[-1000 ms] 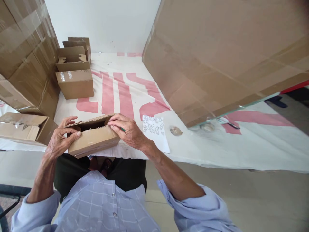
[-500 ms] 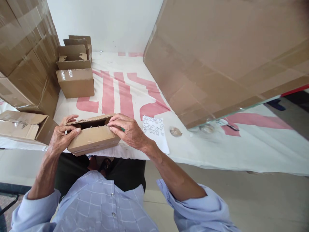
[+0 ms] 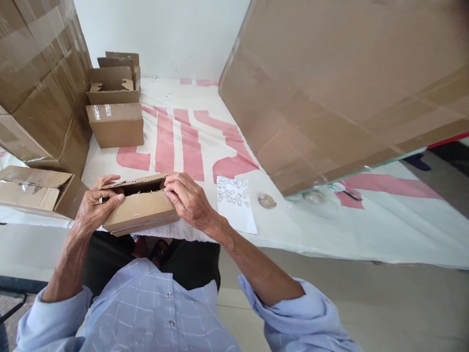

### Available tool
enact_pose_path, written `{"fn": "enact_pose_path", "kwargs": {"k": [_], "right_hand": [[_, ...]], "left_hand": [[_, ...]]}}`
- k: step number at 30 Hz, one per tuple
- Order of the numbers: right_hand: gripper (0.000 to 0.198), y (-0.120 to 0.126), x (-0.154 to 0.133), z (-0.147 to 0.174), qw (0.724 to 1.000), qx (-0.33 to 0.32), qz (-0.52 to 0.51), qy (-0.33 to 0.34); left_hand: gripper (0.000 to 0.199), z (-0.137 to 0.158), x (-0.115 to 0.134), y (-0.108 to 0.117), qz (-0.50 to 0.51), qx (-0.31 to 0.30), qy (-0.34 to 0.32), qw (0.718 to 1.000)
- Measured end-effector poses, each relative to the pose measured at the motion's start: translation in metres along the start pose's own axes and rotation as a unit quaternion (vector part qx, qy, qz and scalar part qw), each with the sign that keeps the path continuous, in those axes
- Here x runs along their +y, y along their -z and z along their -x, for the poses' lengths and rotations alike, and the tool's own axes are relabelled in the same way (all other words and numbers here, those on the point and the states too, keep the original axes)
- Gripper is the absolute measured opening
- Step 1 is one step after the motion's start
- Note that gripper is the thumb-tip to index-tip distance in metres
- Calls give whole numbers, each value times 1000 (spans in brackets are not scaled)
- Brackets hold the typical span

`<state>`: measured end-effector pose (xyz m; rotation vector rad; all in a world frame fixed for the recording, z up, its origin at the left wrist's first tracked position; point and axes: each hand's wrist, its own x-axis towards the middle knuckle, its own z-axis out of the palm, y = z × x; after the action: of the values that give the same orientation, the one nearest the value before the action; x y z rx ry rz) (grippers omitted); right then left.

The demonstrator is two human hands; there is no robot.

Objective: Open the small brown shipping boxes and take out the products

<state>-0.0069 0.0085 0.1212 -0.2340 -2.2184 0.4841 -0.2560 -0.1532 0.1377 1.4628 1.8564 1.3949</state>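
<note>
A small brown cardboard box (image 3: 141,212) lies tilted at the table's front edge, a dark gap showing along its upper side. My left hand (image 3: 95,203) grips its left end, thumb on the front panel and fingers behind the edge. At the other end, my right hand (image 3: 188,200) is closed with its fingertips pinched at the box's right edge. Whatever lies inside the box is mostly hidden. To the right of that hand is a white sheet (image 3: 240,215) with several small rectangular shapes on it.
Several open cardboard boxes (image 3: 116,128) stand in a row at the back left, beside tall stacked cartons (image 3: 47,98). Another box (image 3: 34,188) lies left of my hands. A large carton (image 3: 330,98) fills the right. A tape roll (image 3: 266,201) lies near the white sheet.
My right hand has shifted slightly left, its fingers drawing closer along the box's right edge. The left hand and the box have hardly moved.
</note>
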Motion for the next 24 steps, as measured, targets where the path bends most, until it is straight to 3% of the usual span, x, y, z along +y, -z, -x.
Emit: {"fn": "enact_pose_path", "kwargs": {"k": [8,19,21,24], "right_hand": [[19,-6,-1,14,999,29,-19,-14],[15,0,-20,29,992,122,-12,39],[14,6,-28,32,987,152,-49,16],[9,20,-31,38,972,199,-91,-81]], "left_hand": [[34,-3,-1,-2,6,-8,3,1000],[40,-5,6,-4,-9,-4,41,999],[41,-6,8,-6,-14,-4,46,999],[44,-7,12,-6,-19,-8,45,999]]}}
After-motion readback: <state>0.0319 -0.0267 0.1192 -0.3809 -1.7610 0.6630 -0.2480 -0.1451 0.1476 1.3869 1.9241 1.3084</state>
